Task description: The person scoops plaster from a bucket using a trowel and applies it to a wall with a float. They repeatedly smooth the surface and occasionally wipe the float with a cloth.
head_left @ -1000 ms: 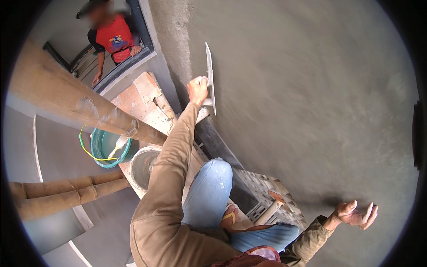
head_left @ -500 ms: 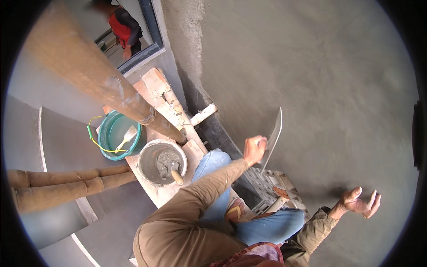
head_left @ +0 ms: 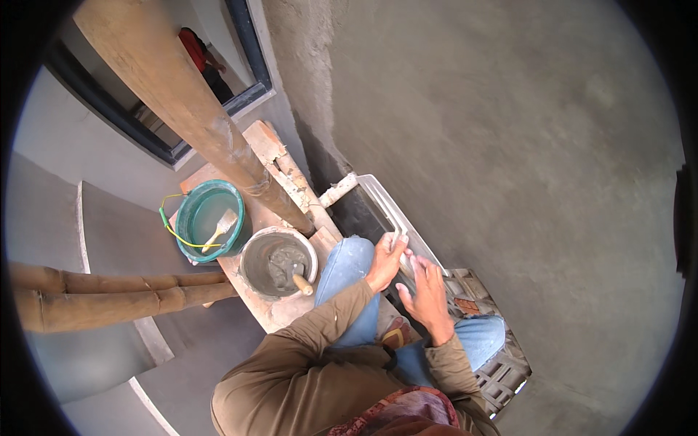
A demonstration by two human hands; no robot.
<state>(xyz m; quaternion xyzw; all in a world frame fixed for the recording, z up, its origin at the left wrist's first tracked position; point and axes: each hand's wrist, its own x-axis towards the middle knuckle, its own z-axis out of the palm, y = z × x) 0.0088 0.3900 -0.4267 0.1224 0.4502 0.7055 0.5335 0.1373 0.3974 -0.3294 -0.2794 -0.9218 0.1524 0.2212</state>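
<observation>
My left hand point(head_left: 387, 263) is closed around the handle of a long, pale plastering trowel point(head_left: 416, 236), close against the wall. Beside it is my right hand point(head_left: 430, 301), thumb apart and fingers stretched toward the near end of the trowel, seemingly touching it. To the left, a bucket of grey mortar point(head_left: 251, 285) stands on planks; a small tool with a wooden handle point(head_left: 302, 285) rests in it. Behind that, a teal bucket point(head_left: 190, 254) holds cloudy water and a brush point(head_left: 220, 229).
Smooth grey plaster covers the wall point(head_left: 523, 160) on the right. A thick bamboo pole point(head_left: 193, 123) slants across the planks point(head_left: 280, 316), and more bamboo poles point(head_left: 123, 299) cross at left. Past a dark window frame point(head_left: 251, 94) is a person in red point(head_left: 195, 49). A slatted crate point(head_left: 502, 381) lies below my knee.
My left hand has drawn the trowel down off the wall and turned its handle side up. My right hand has come in from the far right to the trowel. The person beyond the window has shifted.
</observation>
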